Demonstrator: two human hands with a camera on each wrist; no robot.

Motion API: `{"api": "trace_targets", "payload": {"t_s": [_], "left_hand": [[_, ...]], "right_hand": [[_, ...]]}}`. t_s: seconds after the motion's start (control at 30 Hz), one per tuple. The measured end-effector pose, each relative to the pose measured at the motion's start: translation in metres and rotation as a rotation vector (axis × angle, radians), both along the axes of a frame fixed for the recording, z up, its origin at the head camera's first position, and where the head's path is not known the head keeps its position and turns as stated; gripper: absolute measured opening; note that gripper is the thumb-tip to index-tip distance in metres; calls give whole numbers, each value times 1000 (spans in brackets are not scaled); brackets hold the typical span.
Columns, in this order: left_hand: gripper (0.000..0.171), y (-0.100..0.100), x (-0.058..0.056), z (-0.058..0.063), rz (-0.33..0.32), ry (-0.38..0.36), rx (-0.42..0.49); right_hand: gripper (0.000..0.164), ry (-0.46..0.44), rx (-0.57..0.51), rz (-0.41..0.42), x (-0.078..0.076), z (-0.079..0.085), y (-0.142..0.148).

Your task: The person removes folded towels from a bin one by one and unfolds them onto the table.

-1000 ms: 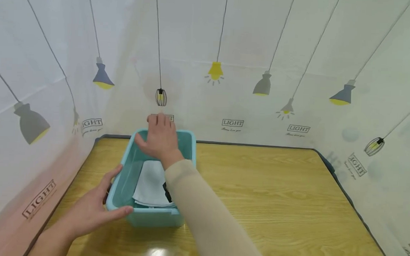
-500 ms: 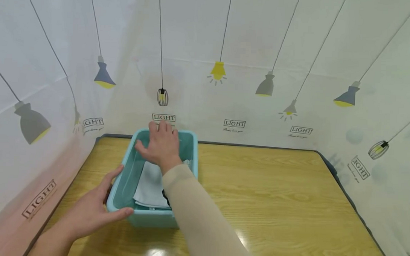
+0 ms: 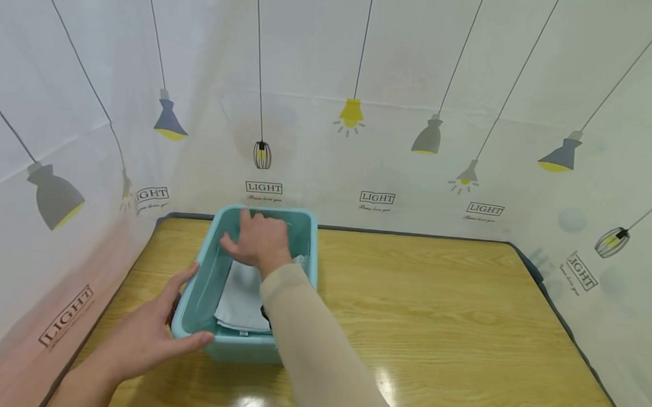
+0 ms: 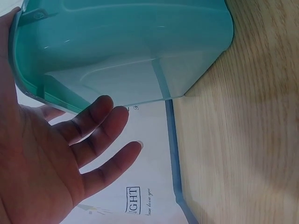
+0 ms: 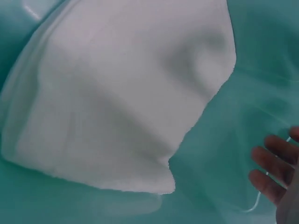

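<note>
A teal plastic bin [image 3: 261,350] stands on the table, with a folded whitish cloth [image 3: 241,305] lying on its floor. In the right wrist view the layered cloth [image 5: 117,102] has one uneven edge. My left hand [image 3: 143,341] rests on the bin's near left corner, thumb along the near rim and a finger along the left rim. Several of its fingers [image 4: 110,133] spread free beside the outer wall. Inside the far part of the bin is my right hand [image 3: 262,237], beyond the cloth and apart from it. Its fingers [image 5: 268,186] are loosely bent, holding nothing visible; a thin white line shows beside them.
The wood-grain table [image 3: 419,302] extends to the right of the bin. Behind and at both sides stands a pale sheet wall [image 3: 320,65] printed with hanging lamps. A dark strip [image 3: 411,234] runs along the table's far edge. My right sleeve hides part of the bin.
My right hand has lowered from above the far rim into the bin, and its fingers have bent down. The left hand keeps its place on the corner. The head view shifts slightly.
</note>
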State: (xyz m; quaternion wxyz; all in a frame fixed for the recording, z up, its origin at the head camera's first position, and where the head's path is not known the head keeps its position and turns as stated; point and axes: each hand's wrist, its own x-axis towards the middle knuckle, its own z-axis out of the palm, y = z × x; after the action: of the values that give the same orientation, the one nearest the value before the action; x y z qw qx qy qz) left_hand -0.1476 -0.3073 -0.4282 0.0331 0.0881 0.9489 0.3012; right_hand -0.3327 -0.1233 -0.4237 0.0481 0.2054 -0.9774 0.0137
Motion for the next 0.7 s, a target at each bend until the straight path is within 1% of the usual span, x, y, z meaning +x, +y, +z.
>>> {"api": "trace_targets", "payload": {"t_s": [0.03,0.17,0.3,0.37,0.43,0.5,0.53,0.63,0.7], "left_hand": [[119,0,0,0,2,3,-5],[119,0,1,0,6,6,-12],[119,0,1,1,6,4,-21],[119,0,1,1,6,5,-27],[119,0,1,1,4,9,-30],[120,0,1,1,4,16,-32],[120,0,1,1,3,17,-32],[120,0,1,1,5,18,-30],[120,0,1,1,7,16,-31]], "right_hand": [[67,-28,18,10,0,-1,0],[73,-160,68,38,0,-5,1],[76,-331,53,45,4,-7,5],[78,-432,36,29,8,-6,8],[79,-508,32,7,13,-5,11],[78,-550,37,-14,17,-3,13],[77,-557,44,-21,19,-3,14],[72,-547,76,-33,24,-2,14],[72,-538,109,-35,26,-2,15]]}}
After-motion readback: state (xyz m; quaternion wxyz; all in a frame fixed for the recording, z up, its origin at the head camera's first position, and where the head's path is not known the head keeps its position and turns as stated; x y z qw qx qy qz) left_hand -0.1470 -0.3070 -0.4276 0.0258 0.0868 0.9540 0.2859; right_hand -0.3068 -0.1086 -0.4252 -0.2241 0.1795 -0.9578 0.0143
